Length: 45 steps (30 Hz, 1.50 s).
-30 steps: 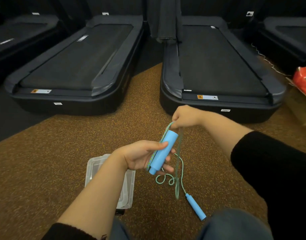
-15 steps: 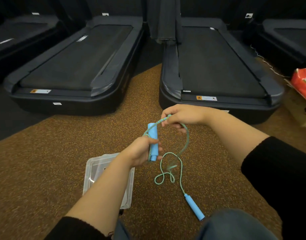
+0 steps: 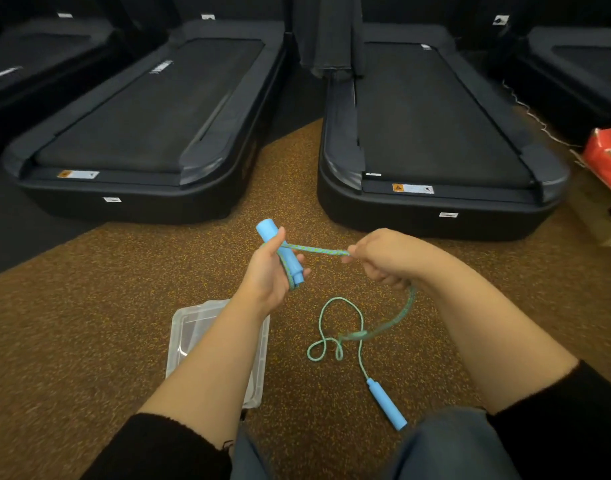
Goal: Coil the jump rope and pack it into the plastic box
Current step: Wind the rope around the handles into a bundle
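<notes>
Gripping the near-upright blue handle (image 3: 280, 252), the left hand (image 3: 266, 275) is pinning the jump rope (image 3: 318, 251) against it, while the right hand (image 3: 383, 259) is pinching that rope taut just rightward. Its slack (image 3: 360, 318) is lying on the floor (image 3: 89, 323) beside the plastic box (image 3: 190, 327).

Head-worn view, forward and down

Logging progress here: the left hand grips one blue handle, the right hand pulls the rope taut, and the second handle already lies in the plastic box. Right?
Not quite. The head view shows the second handle on the carpet beside the plastic box, not in it. The left hand does grip a blue handle and the right hand pulls the rope taut.
</notes>
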Tool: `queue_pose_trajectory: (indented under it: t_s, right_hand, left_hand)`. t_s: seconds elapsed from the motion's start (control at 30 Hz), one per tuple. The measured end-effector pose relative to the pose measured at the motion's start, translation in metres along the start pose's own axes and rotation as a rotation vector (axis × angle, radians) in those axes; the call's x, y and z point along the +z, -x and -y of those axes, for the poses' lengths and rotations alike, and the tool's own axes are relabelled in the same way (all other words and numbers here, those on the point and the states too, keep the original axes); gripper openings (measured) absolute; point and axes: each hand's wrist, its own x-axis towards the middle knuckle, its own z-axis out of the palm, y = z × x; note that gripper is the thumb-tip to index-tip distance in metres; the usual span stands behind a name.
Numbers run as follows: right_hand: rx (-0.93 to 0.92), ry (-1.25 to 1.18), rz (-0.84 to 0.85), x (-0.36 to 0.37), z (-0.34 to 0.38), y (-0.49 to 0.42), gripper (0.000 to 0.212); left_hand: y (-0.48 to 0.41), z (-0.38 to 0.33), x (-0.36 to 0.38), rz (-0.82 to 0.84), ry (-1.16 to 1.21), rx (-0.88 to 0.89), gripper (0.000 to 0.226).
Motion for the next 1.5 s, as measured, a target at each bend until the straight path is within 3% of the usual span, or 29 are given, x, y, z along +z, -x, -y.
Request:
queue_pose_trajectory:
  t_s: [0.2, 0.4, 0.63, 0.8, 0.93, 1.03, 1.17, 1.3, 1.5]
  right_hand:
    - [-0.131, 0.022, 0.502, 0.016, -0.025, 0.001, 0.028]
    - [-0.027, 0.016, 0.714, 0.055, -0.054, -0.024, 0.034]
    - [-0.052, -0.21, 0.519, 0.044, -0.083, -0.047, 0.029]
    - [-0.204, -0.214, 0.299, 0.022, -0.073, -0.06, 0.024]
    - [-0.268, -0.03, 0.227, -0.004, -0.037, -0.065, 0.039]
    - [-0.285, 0.136, 0.24, -0.02, -0.009, -0.062, 0.035]
    - [-0.319, 0.404, 0.248, -0.033, 0.026, -0.052, 0.034]
    - [-0.371, 0.726, 0.093, -0.034, 0.048, -0.044, 0.038]
    - [-0.381, 0.799, -0.03, -0.021, 0.056, -0.013, 0.037]
  left_hand:
    - [-0.004, -0.002, 0.005, -0.057, 0.234, 0.058, 0.032]
    - [0.01, -0.008, 0.018, 0.3, 0.34, -0.013, 0.047]
    - [0.03, -0.01, 0.021, 0.673, 0.114, -0.193, 0.04]
    - [0.037, -0.002, 0.018, 0.866, -0.273, -0.32, 0.041]
    - [0.038, 0.0, 0.019, 0.787, -0.423, -0.348, 0.037]
    - [0.035, 0.001, 0.016, 0.75, -0.455, -0.376, 0.027]
    - [0.026, 0.008, 0.012, 0.669, -0.512, -0.364, 0.032]
    - [0.015, 0.01, 0.007, 0.525, -0.421, -0.298, 0.027]
    - [0.008, 0.007, 0.002, 0.442, -0.224, -0.157, 0.027]
